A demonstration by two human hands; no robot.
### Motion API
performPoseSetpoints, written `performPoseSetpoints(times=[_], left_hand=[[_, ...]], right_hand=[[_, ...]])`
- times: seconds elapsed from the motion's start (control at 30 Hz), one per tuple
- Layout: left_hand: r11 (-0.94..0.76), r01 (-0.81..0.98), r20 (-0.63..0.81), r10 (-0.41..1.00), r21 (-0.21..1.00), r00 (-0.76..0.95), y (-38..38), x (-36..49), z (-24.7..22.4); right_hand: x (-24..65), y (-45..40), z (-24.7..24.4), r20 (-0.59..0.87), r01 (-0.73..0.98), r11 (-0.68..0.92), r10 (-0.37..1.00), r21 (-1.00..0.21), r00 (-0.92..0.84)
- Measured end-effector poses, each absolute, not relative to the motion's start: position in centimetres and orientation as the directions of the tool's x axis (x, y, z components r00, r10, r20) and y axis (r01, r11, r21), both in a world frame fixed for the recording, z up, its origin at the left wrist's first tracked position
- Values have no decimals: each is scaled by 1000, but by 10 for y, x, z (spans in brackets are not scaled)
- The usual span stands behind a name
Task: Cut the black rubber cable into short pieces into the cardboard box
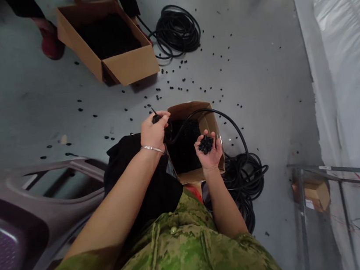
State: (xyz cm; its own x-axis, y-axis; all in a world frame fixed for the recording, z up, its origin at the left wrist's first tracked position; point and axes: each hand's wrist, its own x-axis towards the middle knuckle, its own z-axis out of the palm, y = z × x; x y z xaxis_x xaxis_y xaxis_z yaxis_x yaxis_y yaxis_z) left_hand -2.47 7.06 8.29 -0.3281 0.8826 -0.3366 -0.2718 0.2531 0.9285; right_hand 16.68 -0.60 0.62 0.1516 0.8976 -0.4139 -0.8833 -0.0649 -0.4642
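My left hand is closed around a black cable end with a thin pointed tip, beside the left edge of a cardboard box. A black cable arcs from near that hand over the box toward a coil at the right. Over the box's right side, my right hand is cupped palm up and holds a small pile of black pieces. Dark contents, too dim to make out, lie inside the box.
A larger cardboard box with dark contents stands ahead, near another person's legs and red shoe. Coiled cables lie beyond and at right. Small black pieces dot the floor. A purple chair is at left, a metal frame at right.
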Motion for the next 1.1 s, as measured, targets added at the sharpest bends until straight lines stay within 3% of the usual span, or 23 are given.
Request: performPoseSetpoints(times=[0.1,0.3,0.57,1.1], left_hand=[[260,-275,-343,881,926,-325,70,-27,86],[236,-263,-314,895,936,-317,67,-26,86],[230,-216,-291,902,949,-320,67,-22,82],[239,-214,-300,896,947,-327,68,-10,81]], right_hand=[[160,-5,9,-375,-893,-47,917,-447,140],[152,-5,-17,-502,-889,-147,859,-434,103],[156,-12,9,-417,-868,-161,907,-470,57],[162,-19,10,-445,-807,-215,893,-550,65]])
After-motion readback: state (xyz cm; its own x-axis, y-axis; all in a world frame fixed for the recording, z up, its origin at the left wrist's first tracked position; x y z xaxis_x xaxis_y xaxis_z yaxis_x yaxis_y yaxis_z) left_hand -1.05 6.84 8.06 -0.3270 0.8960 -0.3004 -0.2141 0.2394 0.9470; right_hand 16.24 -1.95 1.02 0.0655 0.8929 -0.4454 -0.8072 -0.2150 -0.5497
